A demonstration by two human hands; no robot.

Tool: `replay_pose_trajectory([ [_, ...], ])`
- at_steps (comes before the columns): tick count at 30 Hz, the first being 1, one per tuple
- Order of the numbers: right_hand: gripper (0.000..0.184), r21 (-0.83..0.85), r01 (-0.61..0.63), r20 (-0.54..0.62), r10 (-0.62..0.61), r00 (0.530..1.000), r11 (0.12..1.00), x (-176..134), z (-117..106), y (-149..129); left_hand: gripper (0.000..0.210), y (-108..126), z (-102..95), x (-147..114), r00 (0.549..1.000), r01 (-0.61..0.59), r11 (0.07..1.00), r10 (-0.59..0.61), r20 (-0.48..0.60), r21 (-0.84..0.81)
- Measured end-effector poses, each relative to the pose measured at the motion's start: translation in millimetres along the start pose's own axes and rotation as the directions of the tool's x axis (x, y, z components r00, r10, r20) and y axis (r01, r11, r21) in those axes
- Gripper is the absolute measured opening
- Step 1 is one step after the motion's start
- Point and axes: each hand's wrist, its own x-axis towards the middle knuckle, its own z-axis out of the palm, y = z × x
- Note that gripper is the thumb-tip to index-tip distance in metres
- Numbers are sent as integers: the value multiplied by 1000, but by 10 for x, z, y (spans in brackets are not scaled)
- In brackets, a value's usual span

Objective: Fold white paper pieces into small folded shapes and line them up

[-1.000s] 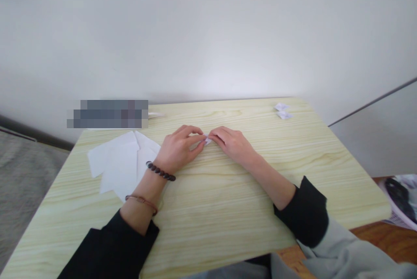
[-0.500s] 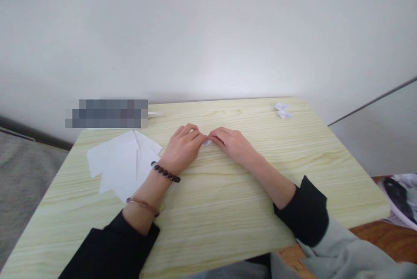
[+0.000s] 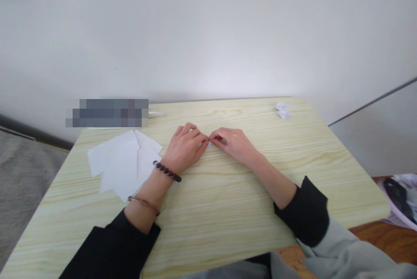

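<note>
My left hand (image 3: 185,146) and my right hand (image 3: 236,144) meet fingertip to fingertip over the middle of the table. Between them is a small folded piece of white paper (image 3: 209,143), mostly covered by the fingers. Thumb and fingers of each hand are pinched closed on it. Left of my left hand, several white paper sheets (image 3: 119,161) lie fanned and overlapping. Two small folded paper pieces (image 3: 284,114) rest near the back right corner, one just behind the other.
The pale wood-grain table (image 3: 208,227) stands against a white wall (image 3: 208,31). A blurred-out item (image 3: 107,114) sits at the back left. Beyond the table's right edge, a pale basin (image 3: 402,214) holds dark and white things.
Both hands stay in nearly the same place. My fingertips have shifted slightly on the folded paper, and less of it shows between them.
</note>
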Motion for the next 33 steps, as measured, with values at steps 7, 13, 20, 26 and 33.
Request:
replay_pose_trajectory([
  [7,12,34,8,-1,-8,1000,999,1,-15,-6,19,22,52,-10,996,94,993,-94,5,-65],
  [13,9,74,-14,-39,17,999,997,-7,-4,18,23,-114,93,-80,990,124,937,-138,-19,-327],
  [20,7,113,-35,-58,42,997,993,-7,-11,26,19,-175,105,-95,991,111,912,-131,-23,-394],
  [26,9,76,12,-34,-9,999,997,-13,-3,3,19,-94,86,-67,992,117,955,-125,-15,-272],
  [33,8,109,4,-38,1,999,994,-6,-7,8,19,-82,95,-54,981,194,936,-192,36,-294],
])
